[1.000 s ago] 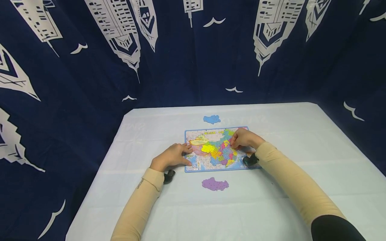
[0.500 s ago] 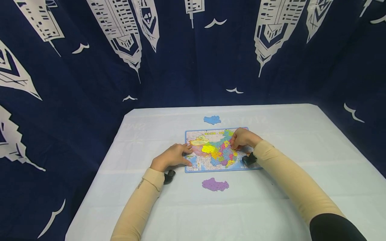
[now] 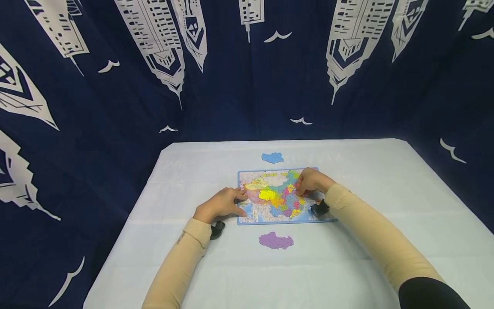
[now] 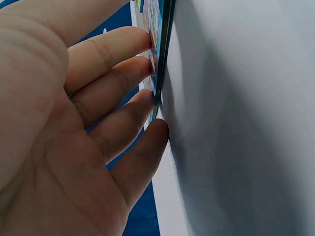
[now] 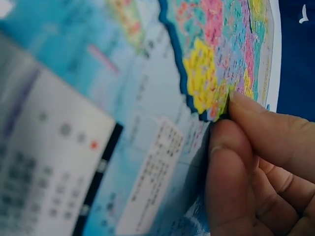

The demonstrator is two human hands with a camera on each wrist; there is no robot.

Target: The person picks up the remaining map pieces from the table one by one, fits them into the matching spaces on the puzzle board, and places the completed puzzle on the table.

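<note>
A map puzzle board [image 3: 254,174] with a blue border and many-coloured pieces lies flat on the white table. My left hand [image 3: 221,204] rests at its left edge, fingers extended; in the left wrist view the fingertips touch the board's side [image 4: 160,64]. Over the right part of the map, my right hand [image 3: 311,181] has its fingers curled. From the right wrist, thumb and forefinger pinch at a small yellow-green puzzle piece [image 5: 221,104] on the raised map's dark-edged border. The fingers hide part of that piece.
A blue map-shaped piece [image 3: 272,158] lies behind the board, and a purple one [image 3: 275,241] in front of it. The white table [image 3: 347,266] meets a dark blue curtain [image 3: 251,107] printed with buildings and birds.
The whole head view has shifted slightly downward. Both hands keep their places on the board, and the loose pieces stay where they were.
</note>
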